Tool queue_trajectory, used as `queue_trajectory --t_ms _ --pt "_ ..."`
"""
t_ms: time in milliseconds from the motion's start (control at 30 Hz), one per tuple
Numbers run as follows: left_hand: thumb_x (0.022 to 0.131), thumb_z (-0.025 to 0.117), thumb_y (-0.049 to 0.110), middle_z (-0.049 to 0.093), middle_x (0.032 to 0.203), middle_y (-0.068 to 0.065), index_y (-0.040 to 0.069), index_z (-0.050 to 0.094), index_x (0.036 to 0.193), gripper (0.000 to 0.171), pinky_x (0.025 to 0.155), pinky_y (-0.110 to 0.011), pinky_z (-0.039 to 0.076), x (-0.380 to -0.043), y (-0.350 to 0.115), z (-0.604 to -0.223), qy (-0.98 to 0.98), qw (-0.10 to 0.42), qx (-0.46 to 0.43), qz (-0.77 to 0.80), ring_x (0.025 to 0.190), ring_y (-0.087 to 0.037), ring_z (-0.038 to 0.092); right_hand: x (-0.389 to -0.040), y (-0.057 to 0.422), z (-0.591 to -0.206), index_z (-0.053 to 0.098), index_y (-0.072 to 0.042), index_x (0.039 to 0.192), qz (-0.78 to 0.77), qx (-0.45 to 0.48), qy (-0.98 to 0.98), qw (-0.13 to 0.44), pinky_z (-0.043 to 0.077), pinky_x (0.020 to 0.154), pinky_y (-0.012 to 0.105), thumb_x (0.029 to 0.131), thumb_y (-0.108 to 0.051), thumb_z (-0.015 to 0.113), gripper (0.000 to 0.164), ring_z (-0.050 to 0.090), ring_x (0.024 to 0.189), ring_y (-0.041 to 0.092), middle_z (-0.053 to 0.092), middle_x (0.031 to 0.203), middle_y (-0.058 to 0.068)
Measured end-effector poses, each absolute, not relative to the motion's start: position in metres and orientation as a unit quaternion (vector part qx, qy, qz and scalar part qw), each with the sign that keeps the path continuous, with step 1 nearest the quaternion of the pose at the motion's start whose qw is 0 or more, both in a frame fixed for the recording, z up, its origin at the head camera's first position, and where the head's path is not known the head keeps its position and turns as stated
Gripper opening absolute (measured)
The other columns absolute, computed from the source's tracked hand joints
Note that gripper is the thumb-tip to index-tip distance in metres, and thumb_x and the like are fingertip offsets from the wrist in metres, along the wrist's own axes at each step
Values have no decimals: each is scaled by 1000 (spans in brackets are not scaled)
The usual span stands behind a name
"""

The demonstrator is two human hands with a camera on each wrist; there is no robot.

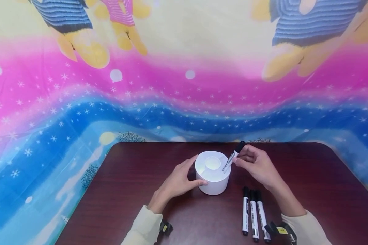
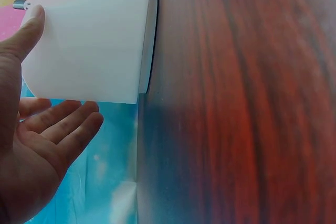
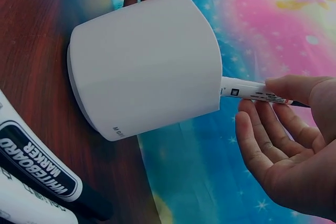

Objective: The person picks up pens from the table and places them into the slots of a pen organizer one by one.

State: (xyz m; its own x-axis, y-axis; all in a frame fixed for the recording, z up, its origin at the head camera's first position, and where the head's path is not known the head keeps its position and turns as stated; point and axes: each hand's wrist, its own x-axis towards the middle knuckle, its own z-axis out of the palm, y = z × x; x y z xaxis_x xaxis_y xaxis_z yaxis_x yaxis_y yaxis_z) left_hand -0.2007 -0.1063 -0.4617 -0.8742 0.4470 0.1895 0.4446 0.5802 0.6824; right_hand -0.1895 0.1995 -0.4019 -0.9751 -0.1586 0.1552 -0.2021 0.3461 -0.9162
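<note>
A white round pen holder (image 1: 213, 187) with a ring-shaped inner divider stands upright on the table. My left hand (image 1: 178, 178) grips its left side, the thumb at the front and the fingers behind, as the left wrist view shows around the smooth wall (image 2: 89, 40). With thumb and fingertips my right hand (image 1: 259, 165) pinches a whiteboard marker (image 1: 235, 152), white with a black cap. The marker tilts, cap end up to the right, and its lower end is inside the holder's right compartment. In the right wrist view the marker (image 3: 252, 88) enters over the rim.
Three more whiteboard markers (image 1: 254, 216) lie side by side on the dark red wooden table (image 1: 125, 197), right of the holder and beneath my right forearm. Behind the table's far edge hangs a colourful printed cloth (image 1: 171, 92).
</note>
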Motion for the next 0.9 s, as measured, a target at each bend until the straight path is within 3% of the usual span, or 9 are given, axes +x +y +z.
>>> queue_trajectory --t_ms 500,900 --pt "86 88 55 59 154 3 29 38 167 99 114 -43 55 -200 -106 -462 887 -3 253 387 133 -12 63 -192 198 -410 64 0 117 546 106 -831 2 65 90 31 100 -14 77 26 76 103 8 73 116 17" --pt "85 89 55 58 155 4 31 38 166 98 115 -44 54 -201 -105 -462 884 -5 255 392 136 -12 61 -193 198 -411 65 0 118 546 111 -830 -5 64 87 26 99 -15 78 27 75 102 7 73 114 17"
